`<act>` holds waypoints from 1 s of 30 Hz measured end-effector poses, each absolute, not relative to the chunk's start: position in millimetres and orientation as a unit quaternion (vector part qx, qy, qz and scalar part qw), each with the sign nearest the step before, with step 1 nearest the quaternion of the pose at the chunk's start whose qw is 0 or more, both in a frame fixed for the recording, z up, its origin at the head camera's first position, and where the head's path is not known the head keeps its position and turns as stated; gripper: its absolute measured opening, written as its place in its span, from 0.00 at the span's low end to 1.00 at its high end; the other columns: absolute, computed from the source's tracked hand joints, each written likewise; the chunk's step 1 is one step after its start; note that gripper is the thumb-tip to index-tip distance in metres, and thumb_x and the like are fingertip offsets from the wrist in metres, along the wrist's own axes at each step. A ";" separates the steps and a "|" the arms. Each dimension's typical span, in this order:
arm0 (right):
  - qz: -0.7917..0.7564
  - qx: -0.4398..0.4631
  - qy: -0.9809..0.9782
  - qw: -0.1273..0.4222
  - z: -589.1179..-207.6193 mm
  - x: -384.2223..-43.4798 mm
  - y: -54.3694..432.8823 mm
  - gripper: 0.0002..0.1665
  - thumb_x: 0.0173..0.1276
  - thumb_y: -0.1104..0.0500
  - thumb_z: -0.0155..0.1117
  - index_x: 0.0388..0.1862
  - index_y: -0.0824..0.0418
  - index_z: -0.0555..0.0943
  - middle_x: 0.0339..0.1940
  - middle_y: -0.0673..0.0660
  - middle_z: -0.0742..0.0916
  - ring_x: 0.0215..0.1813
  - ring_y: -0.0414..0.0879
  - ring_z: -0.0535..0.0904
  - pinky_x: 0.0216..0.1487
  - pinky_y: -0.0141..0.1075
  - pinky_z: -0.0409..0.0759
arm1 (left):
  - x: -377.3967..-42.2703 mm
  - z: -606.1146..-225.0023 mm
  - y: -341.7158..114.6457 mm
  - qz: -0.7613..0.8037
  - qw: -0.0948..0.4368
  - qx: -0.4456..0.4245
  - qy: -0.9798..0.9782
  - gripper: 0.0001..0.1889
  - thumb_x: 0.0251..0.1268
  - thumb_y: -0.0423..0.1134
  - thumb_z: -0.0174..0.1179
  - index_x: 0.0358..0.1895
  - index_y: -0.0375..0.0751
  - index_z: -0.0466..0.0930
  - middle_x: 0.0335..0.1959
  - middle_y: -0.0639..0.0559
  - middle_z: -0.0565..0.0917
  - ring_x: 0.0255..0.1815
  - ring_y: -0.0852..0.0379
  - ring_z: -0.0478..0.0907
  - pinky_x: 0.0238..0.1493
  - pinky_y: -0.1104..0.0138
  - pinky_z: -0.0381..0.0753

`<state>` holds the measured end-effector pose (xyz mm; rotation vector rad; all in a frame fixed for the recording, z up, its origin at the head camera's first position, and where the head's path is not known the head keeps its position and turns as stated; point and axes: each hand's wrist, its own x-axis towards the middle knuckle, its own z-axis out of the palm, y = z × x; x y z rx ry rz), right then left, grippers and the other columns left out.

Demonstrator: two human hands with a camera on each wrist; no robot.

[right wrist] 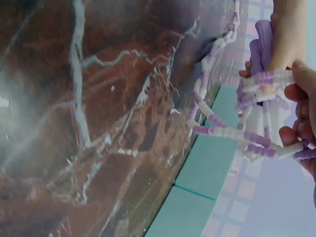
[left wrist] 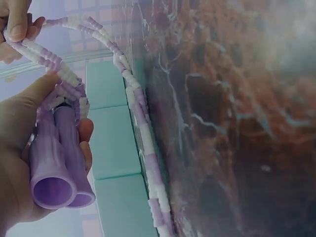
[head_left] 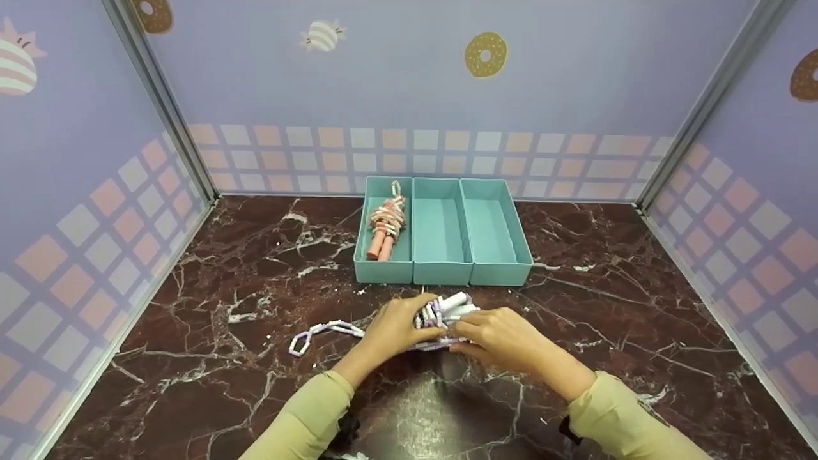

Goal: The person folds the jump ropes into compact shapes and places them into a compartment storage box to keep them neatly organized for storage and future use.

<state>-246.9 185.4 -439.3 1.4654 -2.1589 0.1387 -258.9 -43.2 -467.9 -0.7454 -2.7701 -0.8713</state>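
Observation:
A purple and white beaded jump rope [head_left: 432, 313] is held between both hands above the dark marbled table. My left hand [head_left: 391, 324] grips its two handles [left wrist: 52, 153], which lie side by side with their purple hollow ends showing in the left wrist view. Some rope is wound around the handles. My right hand [head_left: 501, 335] pinches a doubled strand of the beaded rope [right wrist: 270, 77] beside the bundle. A loose loop [head_left: 307, 342] of the same rope trails leftward on the table. The hands partly cover the bundle in the head view.
Behind the hands stands a row of three teal bins [head_left: 443, 273]. The left one holds a pink and white beaded jump rope [head_left: 388, 220], bundled around its handles. Patterned panels [head_left: 409, 83] enclose the table [head_left: 211, 358] at the back and both sides.

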 end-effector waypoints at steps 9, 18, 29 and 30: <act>0.051 0.538 -0.807 0.238 -435.5 -252.0 187.5 0.14 0.65 0.44 0.65 0.32 0.52 0.77 0.33 0.46 0.81 0.29 0.38 0.76 0.26 0.30 0.78 | -260.3 -470.8 -46.5 -0.293 0.008 -0.320 -0.901 0.26 0.58 0.47 0.70 0.59 0.43 0.78 0.42 0.48 0.88 0.37 0.56 0.83 0.39 0.67 0.82; 0.053 0.528 -0.805 0.264 -436.7 -257.3 182.7 0.12 0.66 0.46 0.65 0.34 0.53 0.79 0.39 0.48 0.83 0.40 0.42 0.79 0.41 0.33 0.81 | -260.3 -462.7 -47.6 -0.299 -0.043 -0.354 -0.885 0.25 0.60 0.43 0.66 0.61 0.41 0.76 0.42 0.47 0.87 0.38 0.57 0.81 0.40 0.70 0.80; 0.047 0.516 -0.809 0.277 -440.5 -258.4 177.1 0.15 0.67 0.45 0.64 0.29 0.53 0.76 0.29 0.47 0.82 0.33 0.42 0.78 0.36 0.34 0.77 | -262.5 -462.6 -47.6 -0.305 -0.097 -0.381 -0.867 0.26 0.53 0.39 0.67 0.58 0.39 0.76 0.40 0.48 0.86 0.33 0.62 0.79 0.35 0.75 0.80; 0.049 0.514 -0.811 0.276 -440.5 -259.0 176.5 0.15 0.67 0.45 0.64 0.28 0.53 0.76 0.28 0.47 0.82 0.33 0.42 0.79 0.36 0.35 0.77 | -262.1 -463.6 -47.0 -0.301 -0.097 -0.379 -0.870 0.28 0.52 0.40 0.69 0.59 0.40 0.75 0.42 0.48 0.86 0.35 0.61 0.80 0.38 0.74 0.81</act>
